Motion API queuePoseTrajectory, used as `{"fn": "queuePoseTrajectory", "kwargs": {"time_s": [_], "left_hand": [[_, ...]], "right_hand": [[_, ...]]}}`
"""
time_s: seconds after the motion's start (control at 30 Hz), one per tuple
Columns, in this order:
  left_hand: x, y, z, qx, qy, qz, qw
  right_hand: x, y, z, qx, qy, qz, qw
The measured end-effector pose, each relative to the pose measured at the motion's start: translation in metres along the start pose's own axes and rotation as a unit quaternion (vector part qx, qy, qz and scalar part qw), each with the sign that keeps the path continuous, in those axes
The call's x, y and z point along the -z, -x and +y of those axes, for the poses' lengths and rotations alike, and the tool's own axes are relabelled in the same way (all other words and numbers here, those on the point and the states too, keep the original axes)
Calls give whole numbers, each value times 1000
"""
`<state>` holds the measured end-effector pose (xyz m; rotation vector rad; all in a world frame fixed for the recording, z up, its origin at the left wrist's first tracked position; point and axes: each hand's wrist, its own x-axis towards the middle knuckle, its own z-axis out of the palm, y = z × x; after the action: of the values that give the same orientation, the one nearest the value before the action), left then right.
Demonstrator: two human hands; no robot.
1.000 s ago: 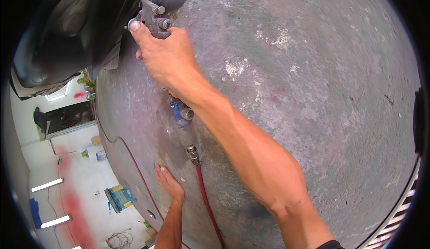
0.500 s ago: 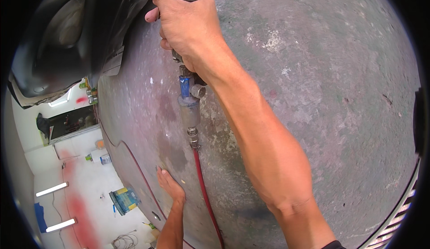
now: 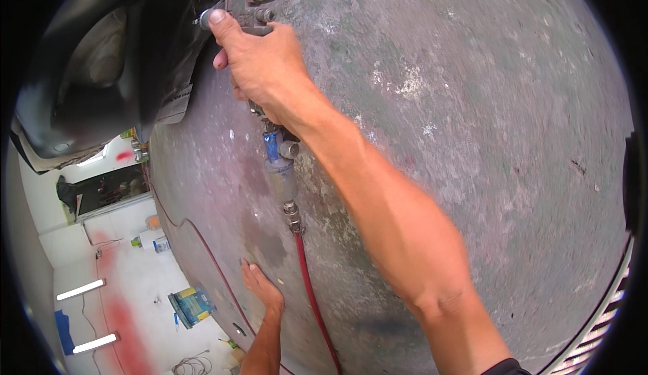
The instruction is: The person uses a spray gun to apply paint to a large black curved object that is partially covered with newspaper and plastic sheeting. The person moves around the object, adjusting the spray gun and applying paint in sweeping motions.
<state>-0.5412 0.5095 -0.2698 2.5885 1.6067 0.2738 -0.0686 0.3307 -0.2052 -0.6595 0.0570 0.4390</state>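
My right hand [image 3: 260, 61] is wrapped round the handle of a metal spray gun [image 3: 244, 0] at the top left, its thumb up near the gun's round front fitting. Below the grip hangs a grey inline fitting [image 3: 282, 180] with a blue wrap and a small round knob, and a red air hose [image 3: 310, 287] runs down from it. Close in front of the gun is a glossy black car panel [image 3: 128, 58] with a recessed opening. Lower and further left, my left hand [image 3: 263, 286] is empty, with its fingers stretched out.
A stained concrete floor [image 3: 472, 139] spreads under my arms. A thin dark red line [image 3: 209, 247] curves across it. Along the left stand a white wall with red overspray [image 3: 125, 321], light tubes [image 3: 81, 289] and a blue-yellow container [image 3: 190, 307]. A slatted grate [image 3: 601, 334] lies lower right.
My right hand and the spray gun sit lower and slightly further left in the picture, so more of the gun shows. My left hand appears a little lower and stays outstretched.
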Motion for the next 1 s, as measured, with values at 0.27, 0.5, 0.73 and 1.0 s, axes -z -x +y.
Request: {"fn": "queuePoseTrajectory", "kwargs": {"time_s": [0.27,0.5,0.73,1.0], "left_hand": [[2,-1,1,-12,7,2,1000],[1,0,2,-13,10,0,1000],[0,-1,1,-24,3,5,1000],[-1,-2,-5,-35,-7,14,999]], "right_hand": [[5,-6,-10,2,-7,6,1000],[33,-23,-48,70,-43,-1,997],[41,-27,-67,121,-27,44,991],[44,-25,-77,59,-13,4,998]]}}
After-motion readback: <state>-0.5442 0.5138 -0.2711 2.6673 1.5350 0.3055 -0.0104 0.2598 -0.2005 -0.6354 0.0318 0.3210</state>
